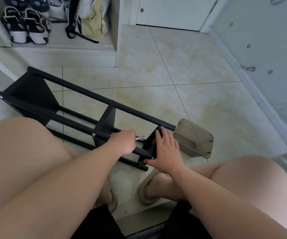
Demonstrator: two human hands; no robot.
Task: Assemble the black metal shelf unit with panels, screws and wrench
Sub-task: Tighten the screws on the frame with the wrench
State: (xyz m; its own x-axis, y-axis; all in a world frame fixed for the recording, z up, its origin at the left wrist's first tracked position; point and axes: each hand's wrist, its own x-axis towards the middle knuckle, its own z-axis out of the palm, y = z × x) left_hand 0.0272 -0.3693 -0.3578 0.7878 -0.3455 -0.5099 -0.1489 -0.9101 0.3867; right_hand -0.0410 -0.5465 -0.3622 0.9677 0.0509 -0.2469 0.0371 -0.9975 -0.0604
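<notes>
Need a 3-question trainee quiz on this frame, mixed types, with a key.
1. True or false: the shelf unit stands upright.
2. The left hand holds: A) a shoe, B) the wrench, C) a plastic box.
3. Fill in: the right hand rests, fingers fairly straight, on the shelf's end ____.

Key
1. False. It lies on its side.
2. B.
3. panel.
</notes>
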